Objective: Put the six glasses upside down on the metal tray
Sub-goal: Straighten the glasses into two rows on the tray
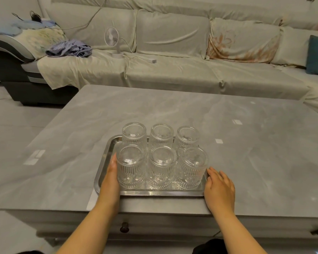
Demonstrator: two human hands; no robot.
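The light is soft and even, bright spots shine on the table point(246, 125), and the edges look bent.

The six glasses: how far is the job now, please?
Done: all six glasses stand upside down on the metal tray, in two rows of three. In hand: the left hand rests against the near-left glass; the right hand is at the tray's right edge. Left: seemingly nothing but letting go.

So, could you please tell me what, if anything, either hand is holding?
Neither closes on anything: the left hand lies flat against the near-left glass, the right hand touches the metal tray edge.
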